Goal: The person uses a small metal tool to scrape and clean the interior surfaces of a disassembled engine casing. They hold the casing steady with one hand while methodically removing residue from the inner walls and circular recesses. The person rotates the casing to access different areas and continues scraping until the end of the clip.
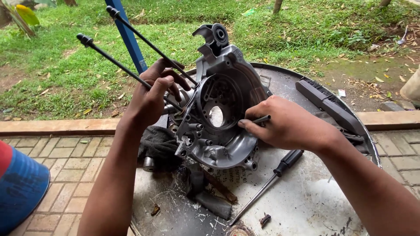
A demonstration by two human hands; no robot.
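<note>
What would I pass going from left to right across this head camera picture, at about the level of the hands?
Blue drum → left hand gripping the long black studs → grey engine crankcase half → right hand pinching a small dark tool → long black brush at the round metal table edge.

Grey metal engine casing upright on round tray, two long black studs projecting upper-left.
</note>
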